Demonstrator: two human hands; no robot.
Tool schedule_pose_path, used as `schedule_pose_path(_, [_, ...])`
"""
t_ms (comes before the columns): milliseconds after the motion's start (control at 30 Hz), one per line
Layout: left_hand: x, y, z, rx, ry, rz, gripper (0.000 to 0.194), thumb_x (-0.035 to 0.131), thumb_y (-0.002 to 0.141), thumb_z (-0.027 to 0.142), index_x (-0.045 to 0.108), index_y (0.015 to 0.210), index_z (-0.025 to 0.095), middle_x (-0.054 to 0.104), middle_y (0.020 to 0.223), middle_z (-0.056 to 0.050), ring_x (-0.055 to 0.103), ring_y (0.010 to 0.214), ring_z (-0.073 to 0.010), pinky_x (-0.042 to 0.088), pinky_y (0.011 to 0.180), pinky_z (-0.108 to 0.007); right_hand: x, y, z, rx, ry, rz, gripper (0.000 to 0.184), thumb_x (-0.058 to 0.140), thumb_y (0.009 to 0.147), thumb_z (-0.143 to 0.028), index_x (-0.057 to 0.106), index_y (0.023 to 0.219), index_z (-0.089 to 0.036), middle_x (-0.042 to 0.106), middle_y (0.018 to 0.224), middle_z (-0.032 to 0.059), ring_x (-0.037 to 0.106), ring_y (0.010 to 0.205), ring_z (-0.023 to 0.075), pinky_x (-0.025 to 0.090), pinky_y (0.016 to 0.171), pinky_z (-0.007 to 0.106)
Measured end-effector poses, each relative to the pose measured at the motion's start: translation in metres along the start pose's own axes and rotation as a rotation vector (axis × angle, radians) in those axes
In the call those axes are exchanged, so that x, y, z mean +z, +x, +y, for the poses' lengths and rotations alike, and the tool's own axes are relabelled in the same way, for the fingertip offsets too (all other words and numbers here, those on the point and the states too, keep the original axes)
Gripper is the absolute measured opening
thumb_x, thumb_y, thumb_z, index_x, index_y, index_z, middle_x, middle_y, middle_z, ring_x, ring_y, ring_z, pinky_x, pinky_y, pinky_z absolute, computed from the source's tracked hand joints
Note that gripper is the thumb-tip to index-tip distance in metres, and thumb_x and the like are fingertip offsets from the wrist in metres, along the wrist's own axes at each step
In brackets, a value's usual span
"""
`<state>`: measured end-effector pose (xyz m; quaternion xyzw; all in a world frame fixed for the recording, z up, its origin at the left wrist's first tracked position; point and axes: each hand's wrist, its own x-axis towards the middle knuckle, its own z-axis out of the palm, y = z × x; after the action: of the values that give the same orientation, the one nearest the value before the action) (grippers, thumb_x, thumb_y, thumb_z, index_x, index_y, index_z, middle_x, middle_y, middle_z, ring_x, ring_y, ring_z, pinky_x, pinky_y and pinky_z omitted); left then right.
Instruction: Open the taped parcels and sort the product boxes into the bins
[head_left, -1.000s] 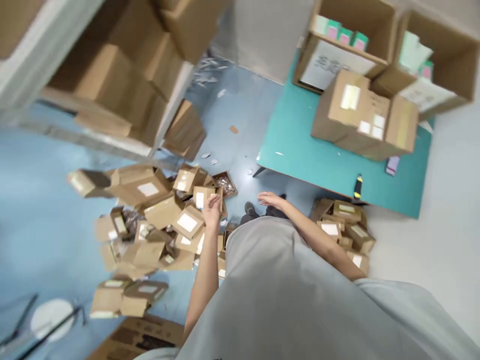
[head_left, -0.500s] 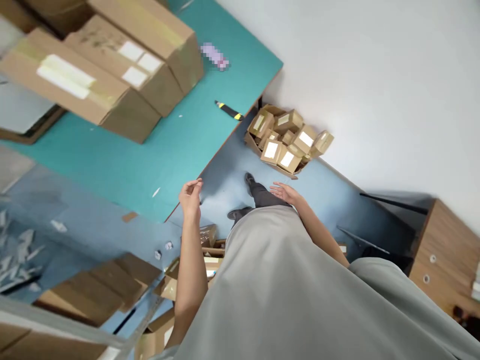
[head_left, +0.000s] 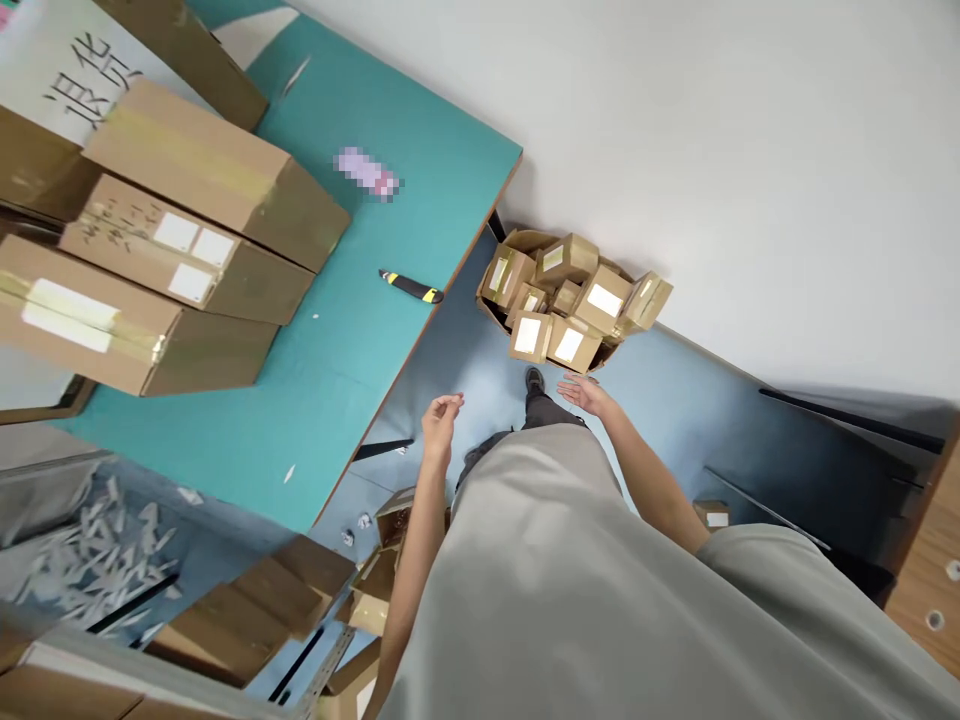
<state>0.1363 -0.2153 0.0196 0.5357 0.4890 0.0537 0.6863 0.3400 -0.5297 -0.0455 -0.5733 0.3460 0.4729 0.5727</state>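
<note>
I stand on a blue floor and look down past my grey shirt. My left hand [head_left: 440,420] hangs in front of me with its fingers loosely curled and nothing in it, close to the corner of the teal table [head_left: 330,400]. My right hand [head_left: 583,393] is held out flat with the fingers stretched, empty, just short of a heap of small labelled cardboard boxes [head_left: 570,300] on the floor against the white wall. A black and yellow utility knife [head_left: 410,286] lies near the table's edge.
Large taped cardboard cartons [head_left: 172,250] are stacked on the table's left part. More small boxes [head_left: 375,560] lie on the floor by my left leg. White paper scraps [head_left: 90,550] litter the floor at lower left. A wooden cabinet [head_left: 930,580] stands at the right edge.
My view swung from the box pile on the left to the table and the heap by the wall. My left hand let go of a small box and now hangs empty.
</note>
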Motion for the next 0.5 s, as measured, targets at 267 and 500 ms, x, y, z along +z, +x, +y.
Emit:
schedule_pose_path(267, [0.098, 0.04, 0.025, -0.079, 0.035, -0.026, 0.039, 0.091, 0.079, 0.054, 0.069, 0.089, 0.024, 0.083, 0.114, -0.014, 0.076, 0.12, -0.0321, 0.052, 0.116, -0.051, -0.002, 0.066, -0.059, 0.131, -0.113, -0.045, 0.023, 0.078, 0.099, -0.034, 0.073, 0.12, -0.025, 0.085, 0.122, 0.0103, 0.083, 0.109, 0.0212, 0.064, 0.112, 0.038])
schedule_pose_path(500, [0.098, 0.052, 0.056, -0.024, -0.045, -0.018, 0.042, 0.093, 0.079, 0.057, 0.069, 0.089, 0.023, 0.083, 0.115, -0.014, 0.077, 0.12, -0.0323, 0.051, 0.117, -0.05, 0.035, 0.074, -0.095, 0.142, -0.178, -0.15, 0.016, 0.074, 0.102, -0.036, 0.072, 0.114, -0.026, 0.084, 0.132, 0.0114, 0.081, 0.12, 0.0203, 0.06, 0.115, 0.034])
